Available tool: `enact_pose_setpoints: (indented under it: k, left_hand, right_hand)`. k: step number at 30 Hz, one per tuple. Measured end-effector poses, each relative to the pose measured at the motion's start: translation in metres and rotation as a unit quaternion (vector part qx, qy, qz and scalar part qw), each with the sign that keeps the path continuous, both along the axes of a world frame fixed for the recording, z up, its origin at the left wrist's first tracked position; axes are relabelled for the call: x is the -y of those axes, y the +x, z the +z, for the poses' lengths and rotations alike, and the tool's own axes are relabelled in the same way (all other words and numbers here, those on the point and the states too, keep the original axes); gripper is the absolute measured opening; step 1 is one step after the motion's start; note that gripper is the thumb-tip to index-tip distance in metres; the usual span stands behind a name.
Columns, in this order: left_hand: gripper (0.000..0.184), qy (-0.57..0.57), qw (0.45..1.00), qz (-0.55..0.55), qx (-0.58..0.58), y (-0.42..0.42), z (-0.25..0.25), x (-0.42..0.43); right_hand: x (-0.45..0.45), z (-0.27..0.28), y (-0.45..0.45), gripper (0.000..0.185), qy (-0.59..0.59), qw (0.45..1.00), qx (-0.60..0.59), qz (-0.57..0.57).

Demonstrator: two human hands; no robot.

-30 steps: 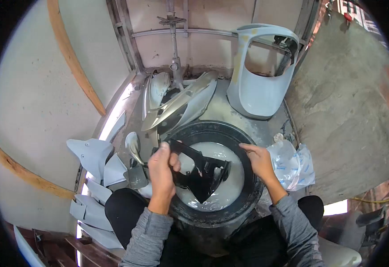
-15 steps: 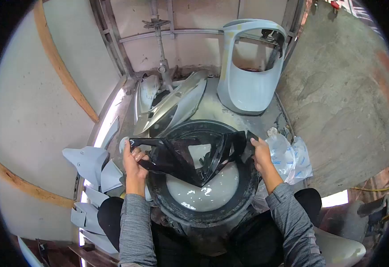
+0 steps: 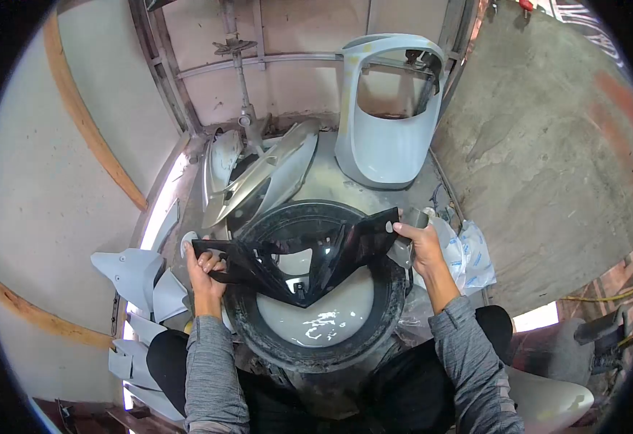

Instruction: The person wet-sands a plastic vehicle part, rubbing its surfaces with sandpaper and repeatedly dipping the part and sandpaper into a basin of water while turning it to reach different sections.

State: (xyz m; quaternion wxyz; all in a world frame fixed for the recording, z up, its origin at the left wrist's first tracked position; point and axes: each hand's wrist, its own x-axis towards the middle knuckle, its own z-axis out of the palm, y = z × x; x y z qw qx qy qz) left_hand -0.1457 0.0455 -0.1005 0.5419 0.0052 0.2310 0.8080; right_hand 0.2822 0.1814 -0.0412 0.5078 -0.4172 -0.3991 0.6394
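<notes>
Panel: here a glossy black V-shaped plastic panel [image 3: 334, 259] is held up at both ends, its point turned down toward the person and its middle window left open.
Left hand: the panel's left end is gripped by the left hand [image 3: 206, 273], fingers curled narrow around it, thumb raised along the outer edge.
Right hand: the opposite end is pinched by the right hand [image 3: 425, 249], thumb laid on the front; how the fingers are set behind cannot be told.
Tub: directly beneath the panel, a round black tub [image 3: 235, 311] is seen, partly filled with milky white liquid [image 3: 316, 322], light glinting off its surface.
Behind the tub: curved silver body panels [image 3: 266, 173] are piled at the left, and a tall pale-blue shell with a large opening [image 3: 383, 155] is stood upright at the right.
Right side: a clear plastic bag with blue print [image 3: 478, 254] is left lying near the right hand.
Left side: pale angular pieces [image 3: 129, 276] are scattered beside the wall.
</notes>
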Motion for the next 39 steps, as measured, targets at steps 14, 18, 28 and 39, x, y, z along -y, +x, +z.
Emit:
enact_pose_setpoints:
  k: [14, 18, 28, 39]
  left_hand:
    - [0.050, -0.273, 0.904, 0.014, -0.330, 0.019, -0.029, -0.020]
    - [0.083, -0.319, 0.847, -0.020, -0.426, 0.050, -0.008, -0.019]
    - [0.062, -0.100, 0.516, -0.246, -0.815, 0.152, 0.068, 0.000]
    - [0.032, -0.006, 0.433, -0.199, -0.879, 0.182, 0.035, -0.012]
  right_hand:
    - [0.018, 0.062, 0.007, 0.045, 0.091, 0.995, 0.043, -0.002]
    - [0.017, 0.068, 0.012, 0.046, 0.115, 0.992, 0.048, -0.007]
    - [0.007, 0.029, 0.014, 0.043, 0.086, 0.992, 0.095, 0.011]
    - [0.018, 0.019, 0.014, 0.042, 0.442, 0.626, 0.635, -0.097]
